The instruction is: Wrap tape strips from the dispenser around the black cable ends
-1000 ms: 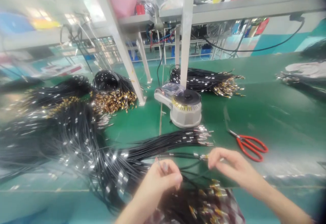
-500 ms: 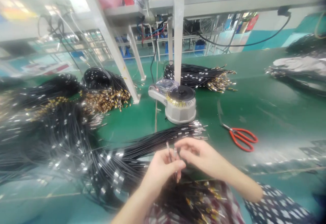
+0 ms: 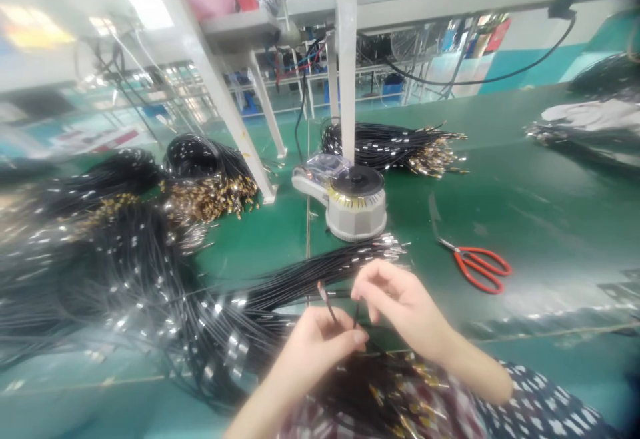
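My left hand (image 3: 327, 340) is closed on a thin black cable (image 3: 327, 302), whose bare end points up above the fingers. Just to the right, my right hand (image 3: 393, 292) is bent in a pinch at the upper part of a second dark strand (image 3: 356, 314) that rises from the left fingers. Behind both hands lies a bundle of black cables (image 3: 310, 278) with silvery ends. More black cables with gold-coloured ends (image 3: 400, 392) rest on my lap, below the hands.
A white round tape dispenser (image 3: 356, 216) stands beyond the hands. Red-handled scissors (image 3: 483, 268) lie at the right on the green table (image 3: 540, 226). Heaps of black cables (image 3: 135, 246) cover the left side. Metal posts (image 3: 347, 66) rise behind.
My right hand has shifted slightly right and up, farther from my left hand. The cable end in my left hand leans more to the left. The view has moved slightly.
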{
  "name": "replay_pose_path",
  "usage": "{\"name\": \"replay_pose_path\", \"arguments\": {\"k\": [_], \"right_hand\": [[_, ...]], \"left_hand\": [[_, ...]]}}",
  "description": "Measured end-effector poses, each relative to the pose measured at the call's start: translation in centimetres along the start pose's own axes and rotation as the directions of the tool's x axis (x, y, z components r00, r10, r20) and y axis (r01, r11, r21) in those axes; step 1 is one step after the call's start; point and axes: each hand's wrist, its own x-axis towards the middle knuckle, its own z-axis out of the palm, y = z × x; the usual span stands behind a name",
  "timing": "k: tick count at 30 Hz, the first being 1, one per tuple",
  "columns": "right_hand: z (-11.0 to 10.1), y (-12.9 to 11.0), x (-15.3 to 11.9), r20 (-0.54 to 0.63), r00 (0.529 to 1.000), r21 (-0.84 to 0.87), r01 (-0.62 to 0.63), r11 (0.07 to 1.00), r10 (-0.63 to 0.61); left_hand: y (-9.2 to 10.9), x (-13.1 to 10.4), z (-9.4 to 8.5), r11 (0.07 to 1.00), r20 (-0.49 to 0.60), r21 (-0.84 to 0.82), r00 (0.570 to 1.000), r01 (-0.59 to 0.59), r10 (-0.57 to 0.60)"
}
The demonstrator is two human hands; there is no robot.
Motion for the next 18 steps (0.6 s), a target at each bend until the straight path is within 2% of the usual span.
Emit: {"name": "replay_pose_path", "arguments": {"k": [3,6,8,10,14,16,18], "right_hand": [[0.2,-0.1,-0.1,0.022,1.000,0.019,-0.010,1.000,0.009],[0.1,-0.2,-0.2,-0.017,1.000,-0.047,-0.005,0.999,0.004],[-0.1,-0.4,-0.2,-0.047,0.999,-0.084,-0.009,0.996,0.005],[-0.3,-0.4,-0.3,-0.038,0.999,-0.080,-0.031,0.996,0.028],[-0.8,-0.5,-0.4,-0.005,0.998,-0.068,-0.062,0.996,0.062],[-1.0,-0.6,-0.4,0.000,0.998,-0.067,-0.064,0.996,0.065],[-1.1,-0.8,-0.4,0.015,0.998,-0.062,-0.053,0.997,0.054]], "left_hand": [[0.5,-0.4,0.2,0.994,-0.067,0.039,0.992,-0.102,0.105],[1.4,-0.9,0.5,0.973,-0.248,0.045,0.941,-0.226,0.230],[2.0,-1.1,0.8,0.964,-0.324,0.016,0.911,-0.266,0.257],[2.2,-1.2,1.0,0.955,-0.321,-0.051,0.911,-0.291,0.260],[2.4,-1.2,1.4,0.908,-0.256,-0.304,0.943,-0.289,0.214],[2.3,-1.2,1.6,0.910,-0.288,-0.304,0.937,-0.283,0.196],[2.3,-1.0,1.9,0.944,-0.303,-0.200,0.933,-0.262,0.195]]}}
